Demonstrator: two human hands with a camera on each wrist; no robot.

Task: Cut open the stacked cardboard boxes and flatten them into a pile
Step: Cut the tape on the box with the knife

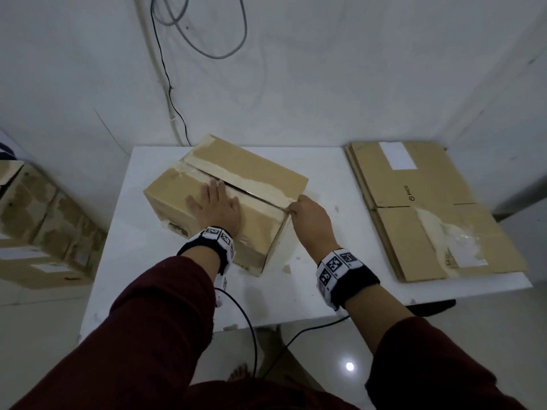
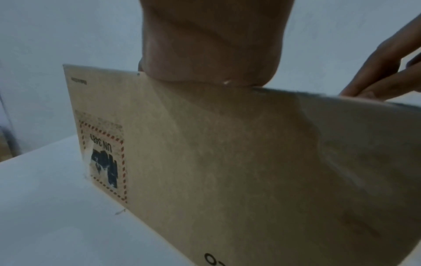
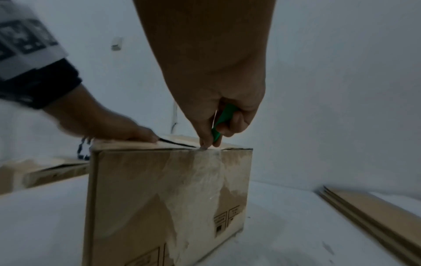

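A taped cardboard box point(image 1: 260, 173) stands on the white table point(image 1: 165, 279), its top seam slit open along most of its length. My left hand point(image 1: 213, 202) lies flat with spread fingers on the near top flap point(image 2: 205, 144). My right hand point(image 1: 307, 214) grips a green cutter point(image 3: 224, 118) at the right end of the seam, its tip at the tape on the box's top edge point(image 3: 205, 147). The box's right end face point(image 3: 159, 198) carries a wide strip of clear tape.
A pile of flattened boxes point(image 1: 429, 214) lies at the table's right end, also seen as stacked edges point(image 3: 376, 216). More whole boxes point(image 1: 38, 232) stand on the floor at the left. Cables point(image 1: 168, 93) hang down the wall behind the table.
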